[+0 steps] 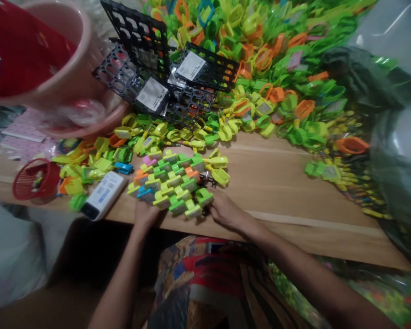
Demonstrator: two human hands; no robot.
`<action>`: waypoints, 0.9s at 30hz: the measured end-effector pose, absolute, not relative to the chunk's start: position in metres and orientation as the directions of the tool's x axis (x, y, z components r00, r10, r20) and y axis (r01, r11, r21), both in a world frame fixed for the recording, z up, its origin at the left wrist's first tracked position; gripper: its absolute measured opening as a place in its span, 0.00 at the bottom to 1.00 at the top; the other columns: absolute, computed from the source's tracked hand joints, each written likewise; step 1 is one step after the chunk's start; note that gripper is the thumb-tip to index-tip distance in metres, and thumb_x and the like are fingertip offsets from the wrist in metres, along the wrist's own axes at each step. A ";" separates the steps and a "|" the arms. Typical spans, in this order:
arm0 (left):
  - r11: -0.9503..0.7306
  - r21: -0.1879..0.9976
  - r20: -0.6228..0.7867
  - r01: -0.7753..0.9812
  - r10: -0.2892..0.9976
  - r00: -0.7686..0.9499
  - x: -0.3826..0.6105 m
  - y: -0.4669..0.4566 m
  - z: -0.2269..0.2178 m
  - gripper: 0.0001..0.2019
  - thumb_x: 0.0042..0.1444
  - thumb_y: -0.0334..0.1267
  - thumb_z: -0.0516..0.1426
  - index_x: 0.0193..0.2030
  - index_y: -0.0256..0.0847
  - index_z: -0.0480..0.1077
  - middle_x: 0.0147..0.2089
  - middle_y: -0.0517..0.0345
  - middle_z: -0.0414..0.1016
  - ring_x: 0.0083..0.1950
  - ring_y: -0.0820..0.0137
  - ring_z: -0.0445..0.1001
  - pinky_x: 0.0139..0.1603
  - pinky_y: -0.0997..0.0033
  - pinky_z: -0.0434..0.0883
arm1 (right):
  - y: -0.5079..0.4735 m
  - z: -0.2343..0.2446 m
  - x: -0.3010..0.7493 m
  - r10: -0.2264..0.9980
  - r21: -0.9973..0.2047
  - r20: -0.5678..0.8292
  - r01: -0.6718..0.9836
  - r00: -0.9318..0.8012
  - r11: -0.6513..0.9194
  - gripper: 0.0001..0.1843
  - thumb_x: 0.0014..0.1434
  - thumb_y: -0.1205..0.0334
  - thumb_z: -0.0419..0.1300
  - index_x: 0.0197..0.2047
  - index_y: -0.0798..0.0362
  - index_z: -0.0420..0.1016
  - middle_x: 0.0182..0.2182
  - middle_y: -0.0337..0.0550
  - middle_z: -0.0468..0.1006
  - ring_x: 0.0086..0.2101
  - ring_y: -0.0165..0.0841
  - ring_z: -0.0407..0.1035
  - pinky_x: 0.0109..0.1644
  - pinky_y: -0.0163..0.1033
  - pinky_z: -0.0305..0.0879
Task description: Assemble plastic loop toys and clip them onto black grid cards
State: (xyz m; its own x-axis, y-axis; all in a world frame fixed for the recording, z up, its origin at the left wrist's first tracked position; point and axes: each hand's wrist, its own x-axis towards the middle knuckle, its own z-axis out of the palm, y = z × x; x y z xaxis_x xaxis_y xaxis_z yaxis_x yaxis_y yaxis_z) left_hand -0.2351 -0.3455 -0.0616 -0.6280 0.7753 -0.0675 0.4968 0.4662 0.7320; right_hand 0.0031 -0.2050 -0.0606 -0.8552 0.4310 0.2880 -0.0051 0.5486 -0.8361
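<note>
Left hand (145,214) and right hand (226,211) at the near edge of a plastic clip pile (171,183) on a wooden table (277,183).
Left of the pile: red wire basket (36,179), then white rectangular pack (103,195) just beside it. Left fingers are hidden at the pile's edge, so grip can't be told; right fingers (215,200) rest against its lower right side, not clearly clenched. Black plastic grid racks (164,77) stand behind the pile, with a heap of green and orange plastic pieces (260,45) to its right. Risk: uneven hand pressure could slide the pile apart, dropping clips off the nearby table edge.
</note>
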 end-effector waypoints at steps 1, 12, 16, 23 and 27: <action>0.469 0.731 -0.072 0.496 0.775 -0.627 -0.235 -0.346 -0.062 0.19 0.48 0.49 0.60 0.44 0.41 0.77 0.50 0.49 0.84 0.54 0.52 0.80 0.59 0.54 0.76 | -0.206 -0.061 0.002 0.424 -0.830 0.279 0.006 -0.861 0.558 0.19 0.53 0.80 0.48 0.40 0.50 0.69 0.37 0.46 0.76 0.40 0.38 0.70 0.47 0.43 0.69; 0.423 0.695 -0.036 0.581 0.828 -0.560 -0.247 -0.347 -0.056 0.17 0.49 0.49 0.59 0.42 0.44 0.79 0.51 0.50 0.84 0.55 0.50 0.79 0.60 0.51 0.75 | -0.142 0.005 -0.005 0.316 -0.613 0.286 0.081 -0.904 0.786 0.10 0.67 0.70 0.55 0.42 0.50 0.77 0.39 0.46 0.75 0.41 0.40 0.66 0.45 0.44 0.62; 0.446 0.649 -0.044 0.616 0.830 -0.555 -0.254 -0.349 -0.057 0.17 0.51 0.49 0.58 0.44 0.45 0.79 0.51 0.50 0.83 0.56 0.50 0.79 0.60 0.50 0.75 | -0.109 0.002 -0.006 0.246 -0.354 0.248 0.148 -0.937 0.923 0.07 0.66 0.67 0.59 0.42 0.50 0.79 0.40 0.49 0.71 0.43 0.43 0.61 0.44 0.45 0.58; 0.465 0.631 -0.042 0.621 0.820 -0.571 -0.258 -0.354 -0.062 0.19 0.50 0.50 0.57 0.45 0.45 0.79 0.53 0.50 0.82 0.59 0.48 0.77 0.62 0.48 0.73 | -0.091 -0.020 0.029 0.231 -0.352 0.237 0.139 -0.944 0.926 0.10 0.65 0.70 0.57 0.39 0.49 0.78 0.45 0.51 0.72 0.43 0.43 0.60 0.45 0.48 0.58; 0.448 0.641 -0.038 0.623 0.829 -0.557 -0.257 -0.356 -0.064 0.21 0.52 0.49 0.58 0.48 0.43 0.77 0.56 0.48 0.81 0.60 0.50 0.76 0.65 0.50 0.71 | -0.107 -0.016 0.045 0.345 -0.524 0.302 0.148 -0.889 0.839 0.12 0.66 0.70 0.55 0.47 0.51 0.78 0.45 0.52 0.75 0.45 0.43 0.65 0.48 0.49 0.62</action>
State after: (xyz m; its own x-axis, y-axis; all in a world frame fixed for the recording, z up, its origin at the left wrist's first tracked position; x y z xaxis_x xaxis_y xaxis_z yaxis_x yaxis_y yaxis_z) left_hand -0.2572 -0.3556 -0.0643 -0.5574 0.8294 -0.0382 0.6231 0.4482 0.6410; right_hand 0.0453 -0.1069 -0.0159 -0.8887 0.3449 0.3021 0.1475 0.8390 -0.5238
